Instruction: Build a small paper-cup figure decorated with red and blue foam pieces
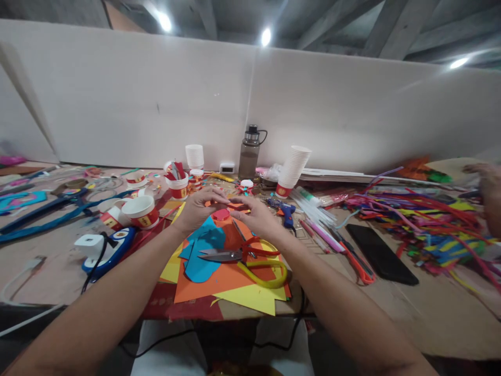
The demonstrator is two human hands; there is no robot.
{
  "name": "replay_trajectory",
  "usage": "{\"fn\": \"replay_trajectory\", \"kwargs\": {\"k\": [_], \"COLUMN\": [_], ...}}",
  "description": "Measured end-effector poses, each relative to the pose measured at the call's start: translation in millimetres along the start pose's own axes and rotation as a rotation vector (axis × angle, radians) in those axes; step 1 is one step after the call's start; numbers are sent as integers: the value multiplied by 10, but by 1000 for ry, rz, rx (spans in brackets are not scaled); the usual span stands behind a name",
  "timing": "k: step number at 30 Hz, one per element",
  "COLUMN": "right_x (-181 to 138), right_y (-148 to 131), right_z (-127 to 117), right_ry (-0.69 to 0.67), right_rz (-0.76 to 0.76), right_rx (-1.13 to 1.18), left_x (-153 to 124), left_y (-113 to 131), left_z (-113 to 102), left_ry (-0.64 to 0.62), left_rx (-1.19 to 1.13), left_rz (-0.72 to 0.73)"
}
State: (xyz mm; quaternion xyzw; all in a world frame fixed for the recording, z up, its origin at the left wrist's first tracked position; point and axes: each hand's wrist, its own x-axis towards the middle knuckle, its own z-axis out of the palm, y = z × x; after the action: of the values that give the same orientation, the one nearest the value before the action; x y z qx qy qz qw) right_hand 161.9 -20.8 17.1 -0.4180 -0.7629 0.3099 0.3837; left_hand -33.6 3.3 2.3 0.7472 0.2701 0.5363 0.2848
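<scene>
Over the paper pile, my left hand point(201, 207) and my right hand point(253, 213) meet at the fingertips. Both have their fingers bent inward and closed, and whatever they pinch is too small or hidden to name. Just below them shows a small red round piece point(221, 214). Blue paper pieces point(201, 261) lie on top of orange paper point(191, 290), with yellow paper point(254, 298) at its front edge. Nearest my right wrist lie scissors point(240, 256) with red and yellow handles, blades apart and pointing left. A second blade stands up behind them.
Paper cups point(141, 211) and a power strip point(125, 243) sit at left. A bottle point(249, 156) and a cup stack point(293, 169) stand behind. At right lie a glue gun point(286, 209), a phone point(381, 254) and colourful strips point(434, 219), near another person's arm point(489, 193).
</scene>
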Motion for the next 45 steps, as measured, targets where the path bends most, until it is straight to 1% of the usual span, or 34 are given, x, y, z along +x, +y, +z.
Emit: {"fn": "replay_trajectory", "kwargs": {"k": [3,6,8,9,10,11,12,13,14,16,17,19,22,24,26,28,33,34,38,41,43,45], "right_x": [-31,-57,-63,-62,-60,-57,-54,-52,-50,-48,-46,-36,-1,30,53,63,53,50,49,52,54,53], "right_y": [35,94,150,179,207,231,251,266,277,294,303,327,379,408,421,416,376,369,359,378,401,421], "right_z": [-24,-41,-47,-48,-47,-44,-40,-34,-27,-15,-11,-8,-15,-20,-21,-16,0,2,4,5,4,-1], "right_ry": [14,34,84,107,120,121,118,116,117,136,151,184,229,239,238,240,265,270,289,299,296,294], "right_rz": [-46,-4,29,47,66,86,105,123,140,175,194,233,285,300,299,292,264,264,261,239,222,213], "right_rx": [-106,-186,-175,-149,-111,-70,-26,14,47,80,79,93,248,354,407,447,533,542,556,571,579,578], "left_x": [-27,-14,26,51,78,102,123,138,149,160,163,171,196,206,199,174,101,94,82,79,75,69], "left_y": [-44,-90,-153,-203,-266,-342,-424,-509,-589,-711,-746,-765,-688,-596,-491,-385,-143,-100,15,22,3,-13], "left_z": [55,90,76,56,31,3,-25,-50,-71,-94,-97,-91,-67,-47,-19,22,180,214,314,340,343,343], "left_ry": [-23,-33,10,47,69,52,5,-16,-61,-150,-166,-167,-140,-83,-15,49,107,112,135,154,123,92], "left_rx": [35,35,78,155,285,431,559,671,751,843,874,901,929,947,955,893,701,622,198,-89,-226,-299], "left_rz": [-74,-215,-290,-318,-345,-372,-386,-410,-434,-470,-486,-481,-449,-413,-377,-312,-234,-238,-351,-435,-484,-509]}}
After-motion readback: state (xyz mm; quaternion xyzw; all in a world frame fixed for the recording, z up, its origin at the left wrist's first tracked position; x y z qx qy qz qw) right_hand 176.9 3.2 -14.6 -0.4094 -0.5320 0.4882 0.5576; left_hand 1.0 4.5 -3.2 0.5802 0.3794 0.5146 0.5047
